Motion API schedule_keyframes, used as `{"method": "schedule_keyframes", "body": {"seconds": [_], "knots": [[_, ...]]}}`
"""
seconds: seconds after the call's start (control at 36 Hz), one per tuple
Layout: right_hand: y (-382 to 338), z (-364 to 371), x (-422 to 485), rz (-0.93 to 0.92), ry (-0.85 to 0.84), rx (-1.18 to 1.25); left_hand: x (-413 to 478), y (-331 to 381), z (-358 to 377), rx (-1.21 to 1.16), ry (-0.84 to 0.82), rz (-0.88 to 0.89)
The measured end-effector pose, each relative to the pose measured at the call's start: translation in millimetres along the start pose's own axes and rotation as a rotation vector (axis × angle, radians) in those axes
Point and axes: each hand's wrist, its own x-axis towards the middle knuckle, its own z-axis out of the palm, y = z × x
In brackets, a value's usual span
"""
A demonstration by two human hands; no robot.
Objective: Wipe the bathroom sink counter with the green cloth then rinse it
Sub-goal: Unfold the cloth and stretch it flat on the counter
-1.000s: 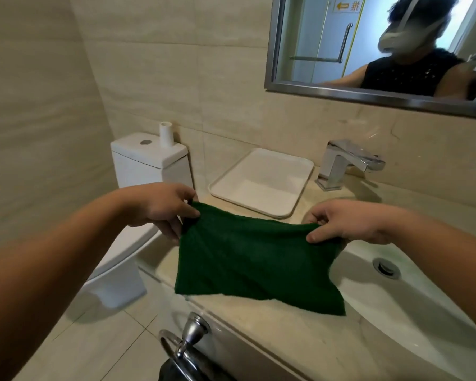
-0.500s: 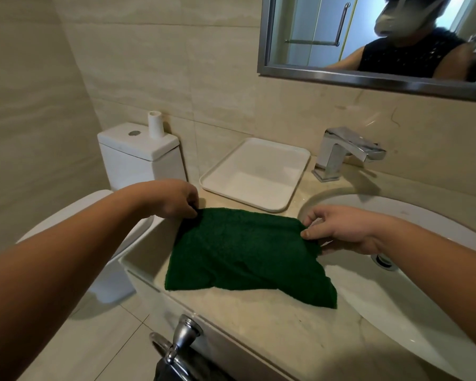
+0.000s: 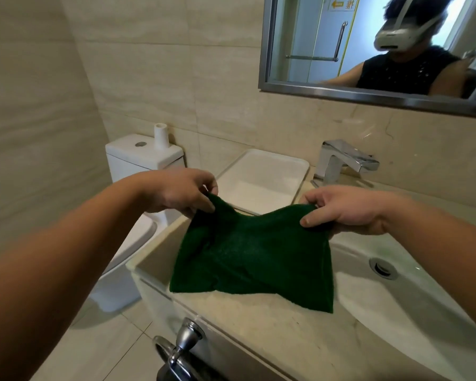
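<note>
The dark green cloth (image 3: 254, 254) hangs spread between my two hands above the beige counter (image 3: 264, 325). My left hand (image 3: 176, 192) pinches its upper left corner. My right hand (image 3: 341, 210) pinches the upper right corner. The cloth's lower edge droops to the counter at the left of the white sink basin (image 3: 412, 306). The chrome tap (image 3: 341, 163) stands behind the basin, with no water running.
A white tray (image 3: 261, 178) lies on the counter behind the cloth. The toilet (image 3: 140, 166) with a small white roll (image 3: 160, 136) on its tank stands at the left. A chrome towel holder (image 3: 182, 345) juts from the counter front. The mirror (image 3: 377, 48) hangs above.
Half a second ago the cloth lay lower, flat on the counter. Both hands have lifted its top corners, and it now hangs stretched between them.
</note>
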Motion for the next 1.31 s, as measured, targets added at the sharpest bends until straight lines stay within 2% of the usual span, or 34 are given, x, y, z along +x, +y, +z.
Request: {"method": "schedule_keyframes", "body": {"seconds": [0.14,0.25,0.44,0.53,0.58,0.64,0.69,0.75,0.78,0.86,1.0,1.31], "knots": [[-27,-19,-28,-0.088,0.088,0.069,-21,7,-33,-0.353,-0.117,0.086],[-27,-29,-44,-0.114,0.193,0.075,-33,-3,-47,-0.461,-0.13,0.098],[-23,-35,-59,-0.154,0.064,0.179,-47,-11,-53,-0.633,-0.295,0.163],[-29,-31,-61,-0.167,0.064,0.262,-48,-7,-54,-0.684,-0.269,0.163],[-29,-25,-58,-0.151,0.095,0.265,-44,-5,-52,-0.58,-0.194,0.141],[-23,-16,-50,-0.104,0.115,0.241,-36,-4,-42,-0.383,0.018,0.059],[-13,-4,-41,-0.035,0.136,0.195,-25,-1,-21,-0.034,0.239,-0.04],[-2,6,-33,0.013,0.137,0.139,-21,9,4,0.403,0.368,-0.062],[0,9,-30,0.023,0.129,0.124,-22,17,19,0.495,0.377,-0.008],[3,13,-26,0.016,0.135,0.122,-34,46,65,0.451,0.249,0.137],[-2,13,-22,0.002,0.217,0.128,-49,82,133,0.484,0.02,0.159],[15,11,-24,0.064,0.287,0.322,-28,87,192,0.749,0.014,0.206]]}}
